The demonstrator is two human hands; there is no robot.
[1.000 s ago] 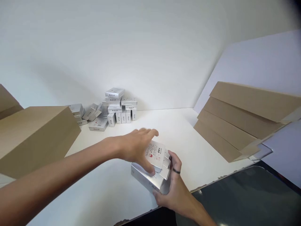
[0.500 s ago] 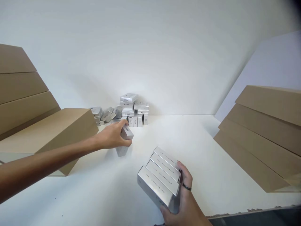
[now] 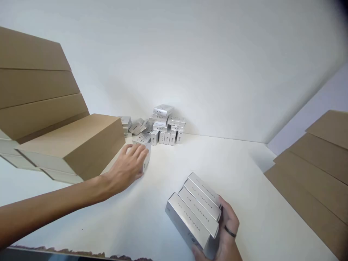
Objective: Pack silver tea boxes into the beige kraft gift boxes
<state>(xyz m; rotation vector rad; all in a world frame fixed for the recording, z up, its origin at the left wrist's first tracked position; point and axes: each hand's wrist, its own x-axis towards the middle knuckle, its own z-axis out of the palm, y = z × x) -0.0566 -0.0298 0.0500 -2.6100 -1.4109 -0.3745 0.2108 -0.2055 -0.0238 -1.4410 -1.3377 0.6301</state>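
My right hand (image 3: 227,232), with a dark ring on one finger, is closed round a slanted row of several small silver cartons (image 3: 194,208) at the lower middle. They stand side by side, printed narrow faces up. Left of centre, my left hand (image 3: 129,163) has its fingers curled over another silver carton (image 3: 147,159) on the table, its back toward me. The hand covers much of that carton. Just behind it, more silver cartons (image 3: 167,127) are piled against the wall, some stacked, some upright in a row and some leaning.
Long brown cardboard boxes (image 3: 73,139) are stacked at the left, beside my left forearm. More brown cardboard (image 3: 312,174) rises at the right. The white table (image 3: 228,159) meets a white wall (image 3: 190,65) at the back; its ragged front edge shows at lower left.
My view has turned, shifting the scene. My left hand has rolled over the carton, its back now toward me, and come nearer. My right hand keeps its hold on the row of cartons.
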